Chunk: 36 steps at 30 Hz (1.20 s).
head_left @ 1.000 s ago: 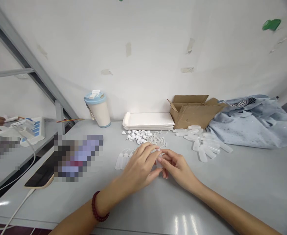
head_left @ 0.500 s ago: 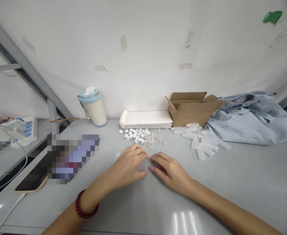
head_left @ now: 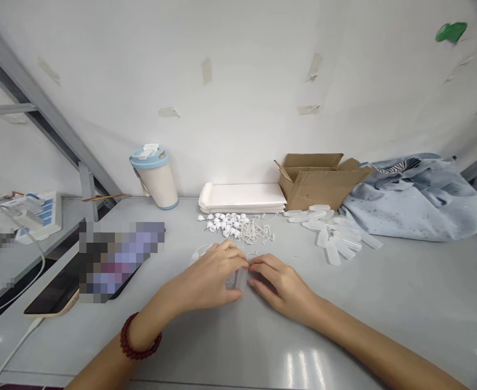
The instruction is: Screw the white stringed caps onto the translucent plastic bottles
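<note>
A small translucent plastic piece (head_left: 241,279) stands on the table between my hands, mostly covered by my left palm and fingers. My left hand (head_left: 208,276) spans it, with fingertips at its far end and thumb at its near end. On its right side is my right hand (head_left: 281,284), with curved fingers and a gap between thumb and forefinger. Those fingertips are close to or touching the piece's edge; I cannot tell which. Beside my left knuckles lie white cord-like pieces (head_left: 200,252), partly hidden. Beyond are small white caps (head_left: 224,223) and pale rubbery loops (head_left: 257,232).
Translucent flat pieces (head_left: 334,253) are scattered at the right. Behind stand a stack of white padded envelopes (head_left: 242,196), an open cardboard box (head_left: 323,187) and a blue-grey fabric bag (head_left: 417,206). A tumbler (head_left: 159,181), a phone (head_left: 55,290) and a power strip (head_left: 45,219) are leftward.
My left hand has shifted slightly, and more of the translucent piece shows beside it. My right hand has hardly moved. Another person's hand at the far left has gone out of view.
</note>
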Motion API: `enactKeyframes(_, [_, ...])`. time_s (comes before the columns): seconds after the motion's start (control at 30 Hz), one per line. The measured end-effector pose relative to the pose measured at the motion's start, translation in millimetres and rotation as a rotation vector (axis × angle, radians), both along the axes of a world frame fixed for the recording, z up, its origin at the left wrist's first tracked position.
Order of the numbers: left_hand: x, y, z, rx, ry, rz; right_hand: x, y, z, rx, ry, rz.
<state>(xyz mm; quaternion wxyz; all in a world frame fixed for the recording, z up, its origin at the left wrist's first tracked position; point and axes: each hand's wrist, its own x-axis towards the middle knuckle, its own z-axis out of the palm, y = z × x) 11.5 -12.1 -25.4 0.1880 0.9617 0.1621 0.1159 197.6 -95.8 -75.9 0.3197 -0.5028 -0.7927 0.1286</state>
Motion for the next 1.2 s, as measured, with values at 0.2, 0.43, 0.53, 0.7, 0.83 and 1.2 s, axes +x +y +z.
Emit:
enactKeyframes(0.2, [0.3,2.7,-6.6,0.1,0.016,0.059,-0.8,-0.8,1.4,0.018,-0.04,0.002])
enactKeyframes(0.43, [0.0,3.0,-5.0,0.098,0.045,0.056,-0.3,-0.8,0.9,-0.003,-0.055,0.013])
enactKeyframes(0.53, [-0.3,3.7,-4.2,0.088,0.09,0.063,-0.9,-0.6,1.5,-0.006,-0.058,0.016])
enactKeyframes(0.7, [-0.5,5.4,-5.4,0.093,0.109,0.059,-1.4,-1.0,2.3,-0.01,-0.064,0.021])
enactKeyframes(0.83, [-1.0,5.7,-6.6,0.094,0.1,0.053,-0.8,-1.3,1.1,-0.017,-0.073,0.02])
enactKeyframes(1.2, [0.0,5.3,-3.1,0.004,0.155,0.078,-1.1,-0.6,1.8,-0.009,-0.076,0.029])
